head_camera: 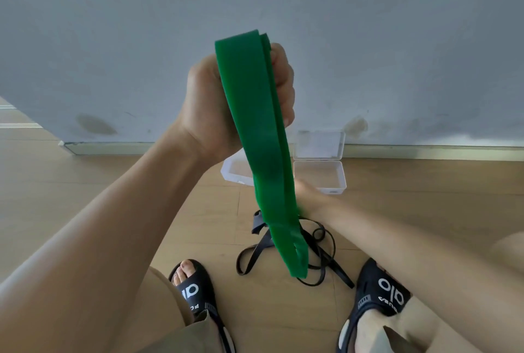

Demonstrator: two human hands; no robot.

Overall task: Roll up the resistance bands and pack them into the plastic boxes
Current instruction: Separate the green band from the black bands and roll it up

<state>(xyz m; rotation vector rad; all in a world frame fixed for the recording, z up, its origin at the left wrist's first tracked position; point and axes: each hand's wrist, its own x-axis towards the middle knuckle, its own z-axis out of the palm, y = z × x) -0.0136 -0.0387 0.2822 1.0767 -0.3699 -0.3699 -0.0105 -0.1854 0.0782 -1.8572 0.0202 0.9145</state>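
hangs in the air, the folded green band (255, 131), gripped tight up top by the left hand (215, 103). lower down, right hand (307, 192), blurry, grip unclear. best rolled snug from one end, then into the open plastic box (320, 175).

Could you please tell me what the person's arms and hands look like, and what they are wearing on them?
Both forearms are bare as far as the picture shows: no sleeves, gloves, watch, rings or bracelets in view. The left hand shows its back and knuckles, unmarked. The right hand is blurred and partly hidden, so small details there cannot be told.
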